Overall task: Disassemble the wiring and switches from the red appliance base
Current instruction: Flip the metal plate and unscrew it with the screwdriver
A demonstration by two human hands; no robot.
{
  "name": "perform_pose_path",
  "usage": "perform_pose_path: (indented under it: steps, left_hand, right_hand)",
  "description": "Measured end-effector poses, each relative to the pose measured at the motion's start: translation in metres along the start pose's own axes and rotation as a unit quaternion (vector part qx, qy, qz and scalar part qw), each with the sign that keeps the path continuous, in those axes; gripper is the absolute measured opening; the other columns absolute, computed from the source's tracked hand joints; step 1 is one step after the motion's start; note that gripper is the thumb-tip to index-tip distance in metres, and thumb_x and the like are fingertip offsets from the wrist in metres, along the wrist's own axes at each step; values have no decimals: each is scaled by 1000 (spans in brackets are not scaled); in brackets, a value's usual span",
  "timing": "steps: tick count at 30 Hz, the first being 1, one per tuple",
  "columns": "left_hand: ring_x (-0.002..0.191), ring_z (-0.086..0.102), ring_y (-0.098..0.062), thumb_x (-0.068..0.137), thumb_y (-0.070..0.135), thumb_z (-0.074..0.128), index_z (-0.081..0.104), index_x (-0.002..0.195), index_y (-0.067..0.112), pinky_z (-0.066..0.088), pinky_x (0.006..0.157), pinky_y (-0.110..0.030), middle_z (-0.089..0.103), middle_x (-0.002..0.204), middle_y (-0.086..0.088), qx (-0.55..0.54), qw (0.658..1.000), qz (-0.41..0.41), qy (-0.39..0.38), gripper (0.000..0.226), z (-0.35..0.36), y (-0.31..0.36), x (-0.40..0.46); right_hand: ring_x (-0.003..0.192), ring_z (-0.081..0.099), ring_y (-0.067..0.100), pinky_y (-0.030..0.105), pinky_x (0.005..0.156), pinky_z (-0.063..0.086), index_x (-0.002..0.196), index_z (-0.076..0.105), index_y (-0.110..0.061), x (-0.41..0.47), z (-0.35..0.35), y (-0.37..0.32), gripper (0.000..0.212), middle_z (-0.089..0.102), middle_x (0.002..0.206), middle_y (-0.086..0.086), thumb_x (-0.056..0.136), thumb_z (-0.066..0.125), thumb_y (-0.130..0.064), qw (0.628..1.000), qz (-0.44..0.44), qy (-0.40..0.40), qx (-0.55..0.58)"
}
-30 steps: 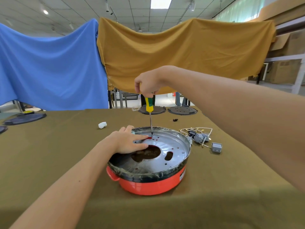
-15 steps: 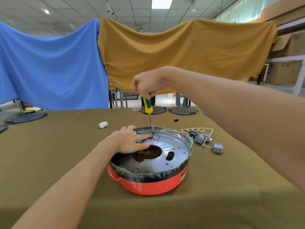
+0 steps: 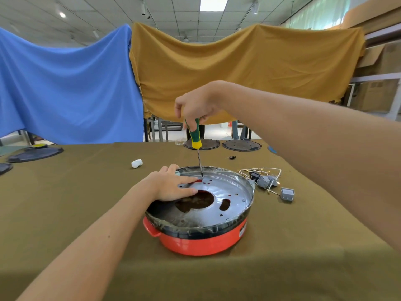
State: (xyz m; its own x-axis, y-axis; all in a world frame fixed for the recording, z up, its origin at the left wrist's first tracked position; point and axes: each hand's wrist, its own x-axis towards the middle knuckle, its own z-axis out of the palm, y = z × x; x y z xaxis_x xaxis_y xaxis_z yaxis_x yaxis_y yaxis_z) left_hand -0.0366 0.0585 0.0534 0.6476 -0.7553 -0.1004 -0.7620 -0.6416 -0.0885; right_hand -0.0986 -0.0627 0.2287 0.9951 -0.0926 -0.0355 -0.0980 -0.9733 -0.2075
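Note:
The red appliance base [image 3: 201,242] sits on the olive cloth in the middle of the table, with a round silver metal plate [image 3: 225,192] full of holes on top. My left hand [image 3: 171,184] lies flat on the plate's left side, fingers straight. My right hand [image 3: 195,107] grips the top of a green and yellow screwdriver [image 3: 194,135], held nearly upright, its tip touching the plate's far edge near my left fingertips. A loose bundle of pale wiring with grey switches [image 3: 265,180] lies on the cloth just right of the base.
A white crumpled scrap [image 3: 136,163] lies to the far left of the base. Two dark round discs [image 3: 240,145] rest at the table's far edge, and more dark discs [image 3: 35,153] lie far left. A small black part [image 3: 232,157] sits behind the base.
The screwdriver handle has tilted slightly leftward at the top while its tip stays on the same spot. My left hand has stayed on the plate.

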Motion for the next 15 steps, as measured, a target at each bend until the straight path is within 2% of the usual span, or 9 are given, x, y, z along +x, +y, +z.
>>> perform_pose_path:
  steps: [3,5,7,8,9,10,11,13,15]
  left_hand:
    - [146,17,-36,89,78,24,18,145,64,29,111,-52,8,161,-8,4,1000,0,-3,58,0,0,0]
    - [146,16,-35,89,78,24,18,145,64,29,110,-52,7,162,-7,3,1000,0,-2,58,1,0,0]
    - [146,16,-34,89,78,24,18,145,64,29,111,-52,7,162,-7,-1,1000,-1,1,58,1,0,0]
    - [146,16,-34,89,78,24,18,145,64,29,111,-52,7,162,-8,-2,1000,0,0,58,1,0,0]
    - [146,16,-34,89,78,24,18,145,64,29,111,-52,7,162,-8,-1,1000,1,-1,58,1,0,0]
    - [146,16,-34,89,78,24,18,145,64,28,111,-52,8,162,-8,1,1000,1,-1,58,1,-1,0]
    - [146,16,-34,89,79,24,18,144,64,28,112,-52,8,162,-8,4,1000,0,0,58,1,0,1]
    - [146,17,-33,89,78,24,18,144,64,28,112,-52,9,162,-8,7,1000,-1,1,58,1,0,1]
    - [146,17,-34,89,78,24,18,144,64,28,112,-52,8,162,-8,8,1000,-1,2,57,1,0,1]
  right_hand:
    - [108,58,26,35,84,56,118,54,-9,-1,4,1,40,57,121,13,81,61,4,1000,13,23,-1]
    - [105,60,25,36,80,59,116,53,-13,2,4,7,35,60,116,11,85,68,-14,999,22,31,-24]
    - [90,64,23,34,71,58,106,52,-16,0,3,12,38,61,100,7,90,64,-48,997,38,38,-54]
    - [77,63,20,31,64,54,97,52,-15,0,2,15,44,60,89,5,93,56,-59,993,46,55,-97]
    - [66,59,18,28,58,49,87,53,-13,0,2,17,49,58,80,4,96,48,-61,984,48,79,-150]
    - [62,56,17,28,56,45,84,55,-11,2,2,19,50,58,78,4,99,45,-57,977,41,95,-187]
    - [65,57,18,29,57,47,89,57,-9,5,3,22,44,60,83,7,101,47,-50,976,28,97,-194]
    - [79,59,20,31,68,55,107,54,-11,7,3,24,24,61,101,9,98,60,-33,988,4,74,-135]
    - [82,56,18,27,64,52,110,49,-17,2,-1,22,26,56,103,5,92,67,-15,995,-20,61,-80]
